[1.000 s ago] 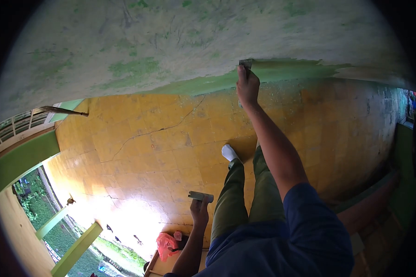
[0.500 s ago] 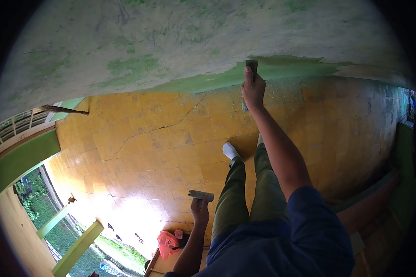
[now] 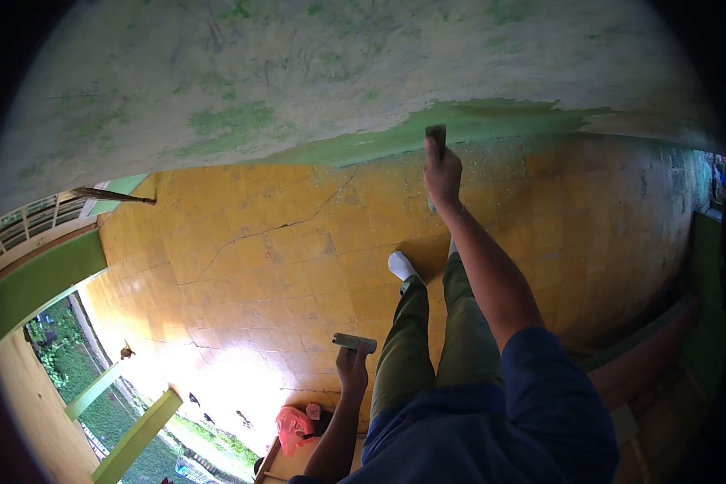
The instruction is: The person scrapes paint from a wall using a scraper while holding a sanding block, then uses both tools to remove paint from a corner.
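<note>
My right hand (image 3: pixel 443 179) is closed around a dark, flat-bladed scraper (image 3: pixel 436 139), thumb along it. Its upper end overlaps the green strip low on the wall (image 3: pixel 315 73); whether it touches cannot be told. Patchy whitish coating covers the wall above that strip, with green showing through in places. Lower down, beside my left thigh, my left hand (image 3: pixel 351 369) grips a second flat scraper (image 3: pixel 354 343), greyish and held crosswise. The fingers hide part of each tool.
Yellow tiles (image 3: pixel 298 266) with a long crack make up the floor. A broom (image 3: pixel 113 194) leans at the left. A pink plastic bag (image 3: pixel 294 427) lies near my left forearm. My white-socked foot (image 3: pixel 402 264) stands mid-floor. Green posts (image 3: pixel 137 436) border a bright opening.
My right hand and its scraper have shifted slightly down the wall, toward the floor. My left hand has hardly moved, still holding its scraper.
</note>
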`<state>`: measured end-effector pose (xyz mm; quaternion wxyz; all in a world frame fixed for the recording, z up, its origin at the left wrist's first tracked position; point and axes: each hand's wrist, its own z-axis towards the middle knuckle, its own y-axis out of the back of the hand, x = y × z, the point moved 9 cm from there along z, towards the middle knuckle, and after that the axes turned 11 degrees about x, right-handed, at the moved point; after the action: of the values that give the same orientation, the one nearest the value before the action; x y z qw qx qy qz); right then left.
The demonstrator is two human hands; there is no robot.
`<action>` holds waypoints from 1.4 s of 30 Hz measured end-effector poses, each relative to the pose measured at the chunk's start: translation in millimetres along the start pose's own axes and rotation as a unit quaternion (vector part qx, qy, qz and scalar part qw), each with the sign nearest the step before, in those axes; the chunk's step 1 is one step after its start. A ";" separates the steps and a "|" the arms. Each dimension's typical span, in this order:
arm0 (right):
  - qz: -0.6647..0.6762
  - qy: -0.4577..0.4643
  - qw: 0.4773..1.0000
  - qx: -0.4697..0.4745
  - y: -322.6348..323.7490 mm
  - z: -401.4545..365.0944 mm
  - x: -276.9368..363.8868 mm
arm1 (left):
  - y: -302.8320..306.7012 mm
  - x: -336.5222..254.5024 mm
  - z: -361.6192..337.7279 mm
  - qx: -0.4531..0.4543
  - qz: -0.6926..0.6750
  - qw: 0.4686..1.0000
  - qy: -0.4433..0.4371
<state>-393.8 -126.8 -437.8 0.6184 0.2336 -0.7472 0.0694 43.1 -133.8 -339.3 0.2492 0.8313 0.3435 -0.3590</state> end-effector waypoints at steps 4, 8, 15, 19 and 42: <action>-0.031 0.007 0.999 -0.004 -1.7 22.5 32.6 | 1.1 -0.9 2.0 -0.007 -0.008 1.000 -0.014; 0.047 0.032 0.998 0.000 -2.0 30.1 36.3 | 2.2 -0.4 2.2 -0.001 0.019 1.000 -0.003; -0.025 0.053 0.998 -0.002 -0.7 14.6 41.6 | -7.4 -7.8 2.6 0.003 0.000 1.000 -0.005; 0.008 0.065 0.998 0.010 -4.1 29.3 64.5 | -1.0 5.1 4.7 0.021 0.053 0.998 0.001; -0.042 0.015 0.999 0.002 17.5 37.9 39.5 | -16.8 -3.6 5.0 0.024 0.023 0.999 0.004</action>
<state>-440.2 -136.7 -405.3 0.6311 0.2648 -0.7275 0.0486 26.6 -127.7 -342.4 0.2364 0.8460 0.3164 -0.3582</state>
